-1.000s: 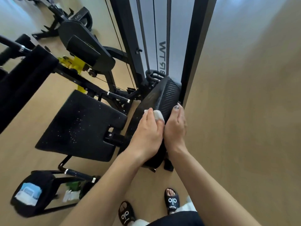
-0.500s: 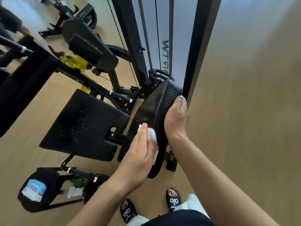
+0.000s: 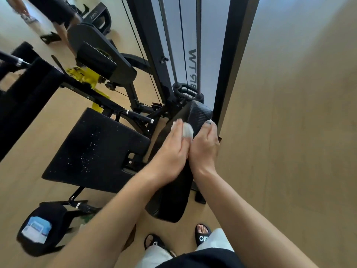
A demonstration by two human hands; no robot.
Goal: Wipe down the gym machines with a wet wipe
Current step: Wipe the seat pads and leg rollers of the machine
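Observation:
A black padded back rest [image 3: 173, 194] of a cable machine stands on edge in front of me. My left hand [image 3: 172, 151] presses a bunched white wet wipe [image 3: 187, 129] against the upper part of the pad's face. My right hand [image 3: 205, 146] grips the pad's right edge just beside it, thumb on the front. The two hands touch side by side. The lower half of the pad shows below my wrists.
The black seat pad [image 3: 96, 151] lies to the left, speckled with white dots. The machine's upright frame [image 3: 231, 55] and cables rise behind. A wipes pack [image 3: 36, 230] sits on a black stool at lower left. Another person's legs [image 3: 59, 26] stand at upper left.
My left hand has slid the wipe back up the pad from its middle to the top, beside my right hand. The right hand kept its hold on the edge.

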